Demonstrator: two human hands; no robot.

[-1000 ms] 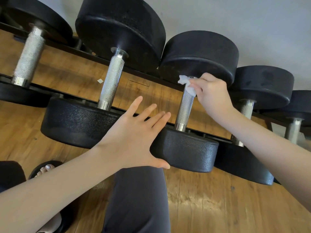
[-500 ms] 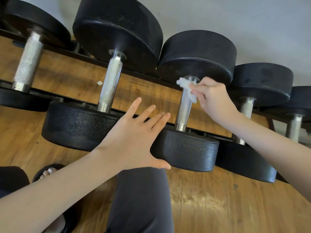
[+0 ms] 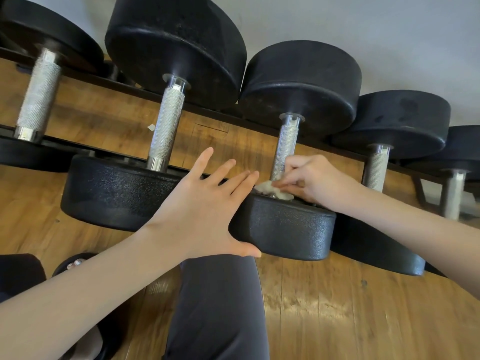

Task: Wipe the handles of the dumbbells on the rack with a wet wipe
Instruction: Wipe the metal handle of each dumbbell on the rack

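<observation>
At the centre right of the frame my right hand (image 3: 315, 180) pinches the wet wipe (image 3: 272, 189) against the low end of the middle dumbbell's handle (image 3: 287, 149). My left hand (image 3: 205, 206) lies with fingers spread and straight on the near head (image 3: 285, 226) of that dumbbell, on the rack (image 3: 228, 115).

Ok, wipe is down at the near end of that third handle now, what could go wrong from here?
1. The right hand pinches the wet wipe low on the handle, against the near head; the fingers could get squeezed there if the dumbbell rolls.
2. The left hand only rests flat against that head, so it may not stop a roll.
3. The wipe looks bunched, so it may miss parts of the knurling.
</observation>
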